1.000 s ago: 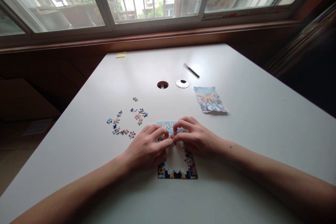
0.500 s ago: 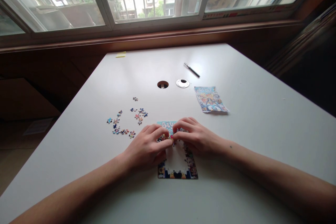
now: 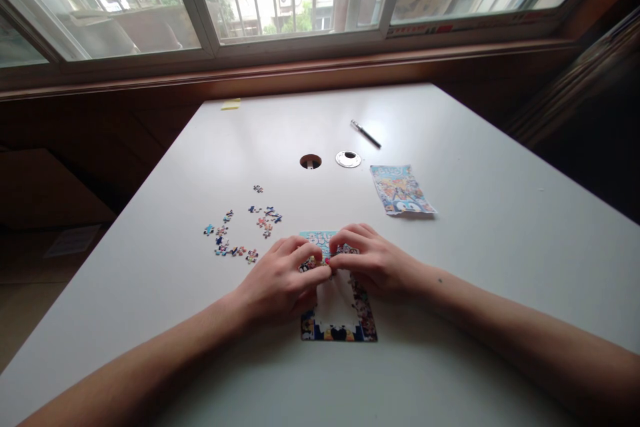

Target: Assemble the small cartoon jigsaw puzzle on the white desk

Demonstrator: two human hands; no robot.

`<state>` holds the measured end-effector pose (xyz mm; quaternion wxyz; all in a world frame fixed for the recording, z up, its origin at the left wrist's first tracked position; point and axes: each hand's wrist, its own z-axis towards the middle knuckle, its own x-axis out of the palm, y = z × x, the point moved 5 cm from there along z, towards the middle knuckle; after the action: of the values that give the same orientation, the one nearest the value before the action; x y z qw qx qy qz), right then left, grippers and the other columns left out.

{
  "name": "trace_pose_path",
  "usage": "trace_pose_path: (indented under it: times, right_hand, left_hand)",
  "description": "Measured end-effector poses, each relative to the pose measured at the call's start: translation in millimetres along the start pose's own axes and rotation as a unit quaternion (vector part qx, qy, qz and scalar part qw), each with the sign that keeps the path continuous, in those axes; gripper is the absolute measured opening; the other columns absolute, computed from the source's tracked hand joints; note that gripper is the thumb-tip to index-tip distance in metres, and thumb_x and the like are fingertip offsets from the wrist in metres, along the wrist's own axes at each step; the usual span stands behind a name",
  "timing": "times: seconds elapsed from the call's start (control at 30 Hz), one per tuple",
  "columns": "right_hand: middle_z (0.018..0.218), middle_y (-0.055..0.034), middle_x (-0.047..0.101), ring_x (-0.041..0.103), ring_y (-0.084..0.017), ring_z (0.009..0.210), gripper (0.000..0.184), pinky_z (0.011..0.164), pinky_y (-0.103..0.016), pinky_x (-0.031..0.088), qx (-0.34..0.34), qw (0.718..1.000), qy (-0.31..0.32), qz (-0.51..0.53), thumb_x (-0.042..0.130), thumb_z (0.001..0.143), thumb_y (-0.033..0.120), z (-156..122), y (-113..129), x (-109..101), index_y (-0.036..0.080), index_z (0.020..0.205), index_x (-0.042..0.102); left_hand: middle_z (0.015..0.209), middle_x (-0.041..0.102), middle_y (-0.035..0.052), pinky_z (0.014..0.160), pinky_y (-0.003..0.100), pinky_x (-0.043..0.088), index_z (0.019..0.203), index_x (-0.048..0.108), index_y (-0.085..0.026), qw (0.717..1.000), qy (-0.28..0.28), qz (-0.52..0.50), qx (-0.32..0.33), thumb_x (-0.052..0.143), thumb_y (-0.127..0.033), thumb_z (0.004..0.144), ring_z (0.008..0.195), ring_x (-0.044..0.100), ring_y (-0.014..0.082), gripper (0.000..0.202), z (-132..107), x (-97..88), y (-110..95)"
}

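A partly assembled jigsaw puzzle lies flat before me, its border joined around a bare white middle. My left hand rests over its left side, fingers bent and thumb reaching toward the upper middle. From the right, my right hand lies over the upper right part with curled fingers. The fingertips of both hands meet close together at a small puzzle piece with a red spot, just below the light-blue title area. The fingers partly cover this piece, and both hands seem to pinch it against the puzzle.
Several loose puzzle pieces are scattered left of the puzzle. A creased picture sheet lies to the right. Farther back are a round hole, its metal cover, a pen and a yellow sticky note.
Hardly anything differs. The left thumb and fingertips have shifted very slightly to the right at the same piece; the right hand stays almost still.
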<state>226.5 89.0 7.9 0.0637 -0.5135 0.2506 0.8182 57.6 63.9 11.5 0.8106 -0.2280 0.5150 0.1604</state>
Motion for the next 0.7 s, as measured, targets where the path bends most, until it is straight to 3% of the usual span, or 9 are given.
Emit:
trace_pose_path:
  times: [0.7]
  right_hand:
    - [0.108,-0.0071,0.06,0.049,-0.022,0.1,0.028,0.088,-0.04,0.043,-0.002,1.0,-0.005,-0.007,0.05,0.086,0.004,0.4,0.4,-0.1,0.023,0.101,0.065]
  left_hand:
    - [0.111,0.062,0.0075,0.088,0.041,0.048,0.104,0.064,-0.021,1.0,-0.003,0.001,-0.003,0.054,-0.014,0.087,0.105,0.052,0.0244,0.021,1.1,-1.9,-0.2]
